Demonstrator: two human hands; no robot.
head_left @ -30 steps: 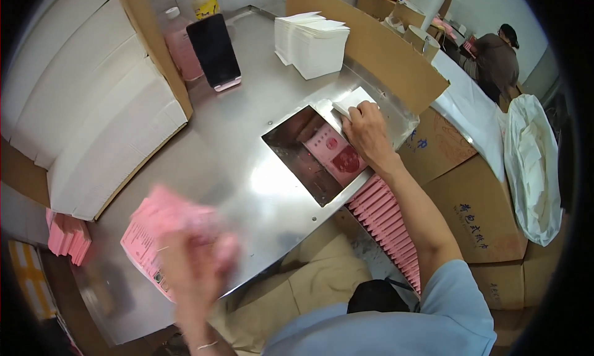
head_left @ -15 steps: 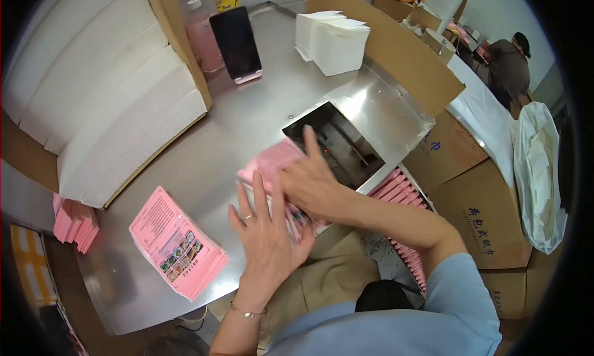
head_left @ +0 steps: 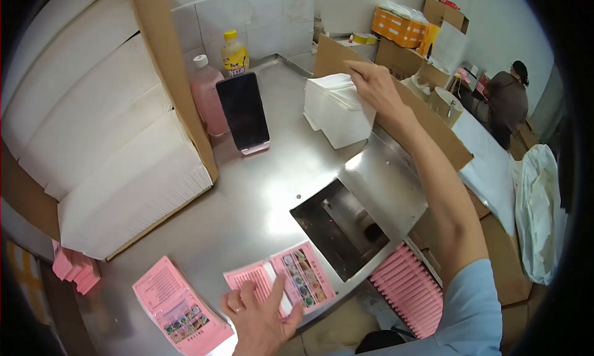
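My left hand [head_left: 263, 316] lies with its fingers spread on a pink printed paper sleeve [head_left: 306, 275] at the table's near edge. A white folded strip [head_left: 281, 288] shows across the middle of that sleeve. Farther off, my right hand [head_left: 377, 90] is at the top of a stack of white folded tissues [head_left: 340, 117], its fingers closed together. Whatever is between those fingertips is hidden. Left of my left hand sits a stack of pink printed sleeves [head_left: 179, 312].
A dark rectangular opening [head_left: 340, 229] cuts into the metal table [head_left: 247, 201]. Beside it are a phone on a stand [head_left: 243, 111], bottles [head_left: 207, 96] and a large box of white tissues [head_left: 136, 182]. Pink packs [head_left: 411, 288] fill a container below right. Another person [head_left: 504, 102] works far right.
My right hand has left the pink sleeve near the opening and reached away to the white tissue stack. The sleeve now lies flat under my left hand. The view has shifted.
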